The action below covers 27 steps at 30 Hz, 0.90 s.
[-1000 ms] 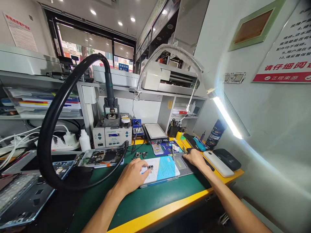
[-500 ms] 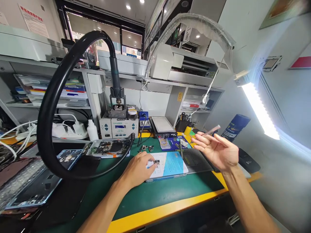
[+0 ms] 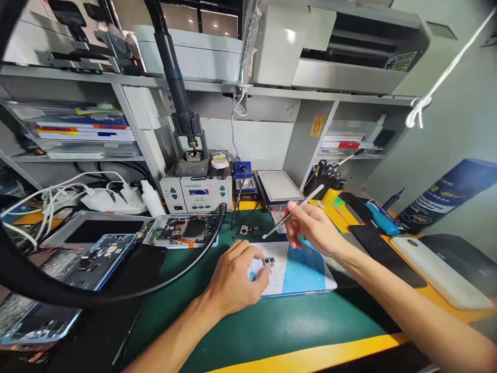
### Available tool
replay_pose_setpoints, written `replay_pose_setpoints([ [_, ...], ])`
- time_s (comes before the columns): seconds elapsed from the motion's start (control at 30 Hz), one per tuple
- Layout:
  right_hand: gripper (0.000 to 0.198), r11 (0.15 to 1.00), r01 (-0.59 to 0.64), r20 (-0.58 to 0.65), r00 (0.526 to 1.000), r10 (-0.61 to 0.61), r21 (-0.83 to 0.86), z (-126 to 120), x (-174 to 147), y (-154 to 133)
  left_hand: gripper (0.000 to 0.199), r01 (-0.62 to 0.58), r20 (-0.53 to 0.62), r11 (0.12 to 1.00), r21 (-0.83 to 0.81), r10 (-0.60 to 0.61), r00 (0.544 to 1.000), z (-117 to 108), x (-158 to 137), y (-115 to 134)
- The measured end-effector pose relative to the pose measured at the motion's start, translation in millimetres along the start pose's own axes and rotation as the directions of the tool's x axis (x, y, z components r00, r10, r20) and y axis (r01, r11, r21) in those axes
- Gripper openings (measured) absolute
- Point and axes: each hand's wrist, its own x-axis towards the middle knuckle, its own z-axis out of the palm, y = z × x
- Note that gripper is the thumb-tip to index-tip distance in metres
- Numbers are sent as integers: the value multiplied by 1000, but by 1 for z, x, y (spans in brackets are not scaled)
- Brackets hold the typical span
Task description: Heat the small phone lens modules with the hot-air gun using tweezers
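My left hand (image 3: pixel 237 274) rests on a white-and-blue flat box (image 3: pixel 306 269). Its thumb and index finger pinch the left end of a small dual-lens phone camera module (image 3: pixel 269 261), which lies on the box. Between the thumb and fingers of my right hand (image 3: pixel 306 223) is a long cotton swab (image 3: pixel 293 211), held over the box. The swab's small white tip points down and left, above and apart from the camera module. Two more small camera parts (image 3: pixel 245 230) lie on the green mat behind the box.
A hot-air station (image 3: pixel 198 194) stands behind, its black hose (image 3: pixel 190 269) looping across the left side. An opened phone (image 3: pixel 182 230) and a blue phone frame (image 3: pixel 112 254) lie left. A blue spray can (image 3: pixel 446 197) and a white power bank-like block (image 3: pixel 438 272) are on the right.
My right hand has come in from the right and turned over, bringing the swab's tip towards the camera module. My left hand keeps its pinch. The view has tilted down and closer.
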Motion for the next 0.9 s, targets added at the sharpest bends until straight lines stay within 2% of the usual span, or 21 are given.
replay_pose_setpoints([
  [0.13,41,996,-23,-22,999,25,91,-7,-2,14,7,1,-23,1000,-18,-1,1000,1,2,-3],
  [0.23,40,994,-78,-14,997,80,81,-9,-10,27,8,15,-32,999,-31,-16,999,2,4,-4],
  [0.37,47,996,-40,-145,988,52,84,-1,-21,45,7,7,-29,999,-40,-8,1000,1,7,-5],
  [0.53,49,996,-31,-241,969,50,84,7,-22,53,6,-3,-22,999,-39,2,1000,0,6,-6],
  [0.67,48,996,-82,-195,977,84,14,5,-21,52,8,-3,-9,999,-50,2,1000,-1,5,-7],
  [0.9,40,994,-83,-137,988,72,-78,4,-23,55,7,0,5,998,-56,0,1000,0,5,-8],
])
